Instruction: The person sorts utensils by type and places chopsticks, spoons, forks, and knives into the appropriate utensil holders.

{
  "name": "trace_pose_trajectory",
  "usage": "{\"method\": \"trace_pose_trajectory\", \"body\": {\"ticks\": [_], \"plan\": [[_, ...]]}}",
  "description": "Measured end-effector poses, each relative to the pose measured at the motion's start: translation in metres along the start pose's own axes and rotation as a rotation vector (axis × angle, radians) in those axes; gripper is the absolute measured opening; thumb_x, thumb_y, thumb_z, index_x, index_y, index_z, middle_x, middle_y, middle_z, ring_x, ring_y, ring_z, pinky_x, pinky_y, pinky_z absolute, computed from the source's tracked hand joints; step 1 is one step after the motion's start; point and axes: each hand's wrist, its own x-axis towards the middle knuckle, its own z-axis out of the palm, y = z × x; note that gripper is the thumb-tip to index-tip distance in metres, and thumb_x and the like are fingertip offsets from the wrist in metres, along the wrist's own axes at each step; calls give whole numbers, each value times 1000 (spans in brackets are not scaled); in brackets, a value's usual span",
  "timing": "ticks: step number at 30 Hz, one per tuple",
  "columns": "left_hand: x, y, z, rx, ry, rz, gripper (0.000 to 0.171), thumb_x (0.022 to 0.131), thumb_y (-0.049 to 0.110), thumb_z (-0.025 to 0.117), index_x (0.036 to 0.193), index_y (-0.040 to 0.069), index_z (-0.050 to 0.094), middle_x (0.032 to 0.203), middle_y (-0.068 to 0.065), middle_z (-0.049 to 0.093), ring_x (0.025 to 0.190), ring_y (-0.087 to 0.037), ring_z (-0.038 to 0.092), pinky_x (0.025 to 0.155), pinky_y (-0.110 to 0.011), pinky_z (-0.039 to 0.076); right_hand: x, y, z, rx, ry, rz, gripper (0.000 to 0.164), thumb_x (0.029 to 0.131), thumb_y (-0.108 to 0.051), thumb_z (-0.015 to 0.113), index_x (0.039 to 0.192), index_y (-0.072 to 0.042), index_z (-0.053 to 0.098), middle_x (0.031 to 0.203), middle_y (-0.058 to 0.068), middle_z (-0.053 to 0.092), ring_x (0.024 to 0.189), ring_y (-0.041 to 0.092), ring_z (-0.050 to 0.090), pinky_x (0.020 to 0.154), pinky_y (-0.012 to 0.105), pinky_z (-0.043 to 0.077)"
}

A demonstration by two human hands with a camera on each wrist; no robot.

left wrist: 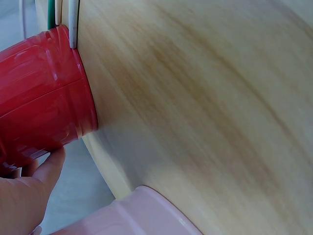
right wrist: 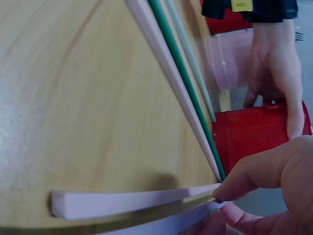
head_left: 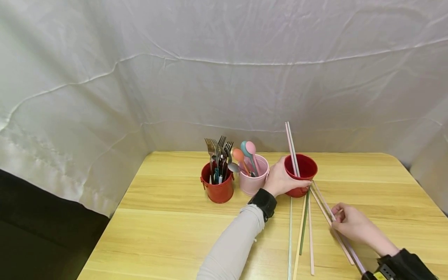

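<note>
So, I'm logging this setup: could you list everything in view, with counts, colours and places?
Cutlery bucket: 1, red, left
Pink bucket: 1, pink, middle
Chopstick bucket: 1, red, right
Forks: several, too crowded to count, metallic, cutlery bucket
Metal spoon: at least 1, silver, by pink bucket's rim
Coloured spoons: 3, orange, blue-green, pink, in pink bucket
Standing chopsticks: 2, pale, in chopstick bucket
Loose chopsticks: 6 visible, one green, others pale, on table
Table: 1, yellowish wood, beneath
Cloth: pale grey, behind
Wristbands: 2, black, one per wrist
Sleeve: 1, pale grey, left arm
Left hand: 1, holding chopstick bucket
Right hand: 1, fingers pinching a loose chopstick
</note>
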Motion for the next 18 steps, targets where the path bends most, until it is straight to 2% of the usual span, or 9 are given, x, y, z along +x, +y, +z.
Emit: {"method": "trace_pose_trajectory", "body": {"ticks": [12, 18], "plan": [[0, 1, -1, 8, 5, 10, 80, 70, 35, 92, 138, 22, 52, 126, 6, 68, 111, -4, 62, 92, -18, 52, -1, 1, -18, 43, 61, -37, 31, 87, 0, 62, 115, 9, 52, 85, 6, 56, 65, 4, 53, 56, 23, 48], [0, 0, -1, 18, 1, 11, 81, 70, 35, 92, 139, 21, 50, 127, 5, 67, 112, -6, 62, 92, -17, 52, -1, 1, -26, 39, 149, -92, 29, 88, 3, 61, 115, 11, 52, 86, 8, 57, 65, 1, 53, 56, 23, 49]]}}
